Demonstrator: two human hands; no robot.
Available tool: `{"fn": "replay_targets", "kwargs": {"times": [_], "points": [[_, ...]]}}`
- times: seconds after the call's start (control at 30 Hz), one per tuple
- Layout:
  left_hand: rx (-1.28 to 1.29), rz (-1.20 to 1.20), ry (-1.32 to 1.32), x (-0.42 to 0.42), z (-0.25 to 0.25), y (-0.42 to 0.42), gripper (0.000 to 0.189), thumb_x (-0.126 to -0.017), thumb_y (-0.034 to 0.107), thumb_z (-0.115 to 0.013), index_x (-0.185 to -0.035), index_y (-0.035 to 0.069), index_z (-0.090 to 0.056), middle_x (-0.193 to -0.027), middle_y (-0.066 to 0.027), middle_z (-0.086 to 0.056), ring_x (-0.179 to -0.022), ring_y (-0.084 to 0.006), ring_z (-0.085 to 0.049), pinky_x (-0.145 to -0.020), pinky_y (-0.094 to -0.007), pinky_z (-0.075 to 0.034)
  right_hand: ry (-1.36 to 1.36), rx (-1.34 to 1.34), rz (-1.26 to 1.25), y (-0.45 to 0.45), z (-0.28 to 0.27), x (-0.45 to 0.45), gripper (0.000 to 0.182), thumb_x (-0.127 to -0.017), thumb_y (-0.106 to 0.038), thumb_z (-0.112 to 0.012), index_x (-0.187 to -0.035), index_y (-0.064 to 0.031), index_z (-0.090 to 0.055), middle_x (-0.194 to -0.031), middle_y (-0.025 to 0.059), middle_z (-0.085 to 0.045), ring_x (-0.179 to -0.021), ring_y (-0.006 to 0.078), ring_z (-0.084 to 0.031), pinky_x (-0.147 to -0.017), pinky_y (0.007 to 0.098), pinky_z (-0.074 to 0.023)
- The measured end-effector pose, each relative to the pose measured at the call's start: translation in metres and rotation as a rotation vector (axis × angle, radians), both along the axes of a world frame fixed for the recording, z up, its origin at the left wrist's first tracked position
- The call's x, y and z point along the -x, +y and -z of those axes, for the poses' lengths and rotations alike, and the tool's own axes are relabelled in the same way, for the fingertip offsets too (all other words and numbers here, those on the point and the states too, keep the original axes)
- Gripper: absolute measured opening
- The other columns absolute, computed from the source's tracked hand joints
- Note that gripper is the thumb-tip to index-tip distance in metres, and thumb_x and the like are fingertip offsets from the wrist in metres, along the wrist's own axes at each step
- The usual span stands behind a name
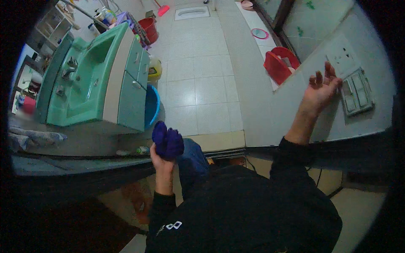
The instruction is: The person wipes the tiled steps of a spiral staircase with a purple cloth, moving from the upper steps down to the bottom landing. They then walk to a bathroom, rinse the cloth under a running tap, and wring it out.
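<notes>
A dark purple cloth item [167, 140], bunched up, is gripped in my left hand [163, 161], held low before my body near the doorway. My right hand [322, 85] is raised at the right, palm partly up and fingers bent, with nothing in it. Its fingertips are beside a white switch panel [357, 91] on the wall; whether they touch it I cannot tell.
A green washbasin [91, 79] on a cabinet [131, 98] stands left, beside a blue tub [152, 106] and a yellow-labelled jug [155, 68]. Red buckets [147, 30], a squat toilet [192, 13] and a ledge with a red container [277, 68] lie further off.
</notes>
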State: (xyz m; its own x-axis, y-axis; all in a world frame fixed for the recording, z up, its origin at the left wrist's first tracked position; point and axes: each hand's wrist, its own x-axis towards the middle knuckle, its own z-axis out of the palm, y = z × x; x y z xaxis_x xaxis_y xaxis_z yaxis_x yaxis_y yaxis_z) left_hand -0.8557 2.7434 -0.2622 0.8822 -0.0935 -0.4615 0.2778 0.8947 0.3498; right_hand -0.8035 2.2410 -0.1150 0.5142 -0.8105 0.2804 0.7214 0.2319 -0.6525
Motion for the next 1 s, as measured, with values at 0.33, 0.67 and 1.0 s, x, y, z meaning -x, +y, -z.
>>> {"fn": "replay_targets", "kwargs": {"times": [0.33, 0.67, 1.0], "points": [[0.13, -0.418, -0.054, -0.289, 0.063, 0.022, 0.05, -0.095, 0.045, -0.037, -0.126, 0.012, -0.058, -0.122, -0.0105, -0.063, -0.106, -0.0295, -0.063, -0.09, -0.0478, -0.052, 0.285, 0.65, -0.188, 0.089, -0.021, -0.039, 0.035, -0.102, -0.035, -0.042, -0.104, -0.0041, -0.059, -0.097, 0.0061, -0.061, -0.067, 0.0099, -0.046, -0.057, 0.0221, -0.0383], [-1.438, -0.887, -0.204, -0.41, -0.112, 0.243, 0.036, -0.098, 0.03, -0.047, -0.123, 0.007, -0.061, -0.126, -0.0118, -0.059, -0.112, -0.0296, -0.057, -0.095, -0.0414, -0.045, 0.973, 0.478, -1.117, 0.333, -0.008, -0.319, 0.025, -0.097, -0.027, -0.053, -0.094, -0.0027, -0.06, -0.088, 0.0112, -0.065, -0.065, 0.0137, -0.055, -0.059, 0.0279, -0.0458], [-1.122, -0.822, 0.091, -0.409, -0.141, 0.335, 0.039, -0.101, 0.029, -0.048, -0.115, -0.006, -0.061, -0.108, -0.0091, -0.065, -0.098, -0.0187, -0.06, -0.091, -0.0297, -0.045, 0.759, 0.95, -1.801, 0.579, -0.056, -0.497, 0.031, -0.096, -0.032, -0.054, -0.098, -0.0013, -0.063, -0.093, 0.0071, -0.067, -0.071, 0.0113, -0.058, -0.064, 0.0273, -0.0487]]}}
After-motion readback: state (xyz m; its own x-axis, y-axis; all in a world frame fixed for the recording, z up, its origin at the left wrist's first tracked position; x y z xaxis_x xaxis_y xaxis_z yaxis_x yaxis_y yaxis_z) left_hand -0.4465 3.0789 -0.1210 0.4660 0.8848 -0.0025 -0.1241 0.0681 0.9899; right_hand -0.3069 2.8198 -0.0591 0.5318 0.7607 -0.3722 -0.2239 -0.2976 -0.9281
